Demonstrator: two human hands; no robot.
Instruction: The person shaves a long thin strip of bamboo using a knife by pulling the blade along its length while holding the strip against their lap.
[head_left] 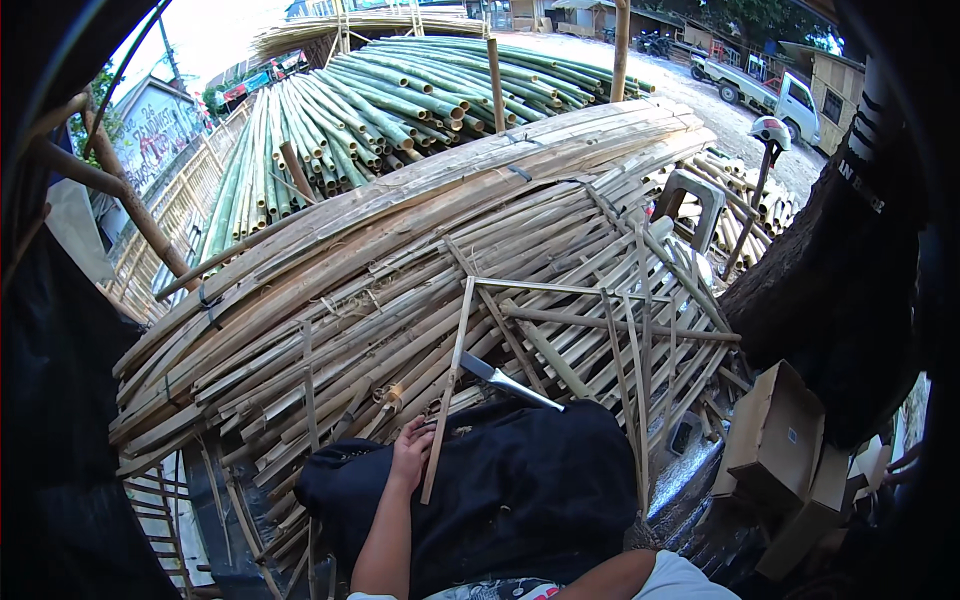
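Observation:
My left hand (pixel 409 452) rests on the black cloth (pixel 510 480) over my lap, its fingers loosely stretched and apart. Close by its fingertips, a thin bamboo strip (pixel 450 395) slants upward and meets another strip (pixel 545 287) at a corner. Whether the fingers touch that strip is hard to tell. Just right of it lies a tool (pixel 512 385) with a wide dark end and a slim silvery end, partly over the cloth. At the bottom edge, part of my right arm (pixel 608 577) shows below a white sleeve; the hand itself is out of sight.
Split bamboo strips (pixel 400 270) form a wide heap before me. Green bamboo poles (pixel 350 110) are stacked beyond. Right are an opened cardboard box (pixel 775 435), a tree trunk (pixel 830 270) and a helmet (pixel 770 131) on a post. A white truck (pixel 765 95) stands farther back.

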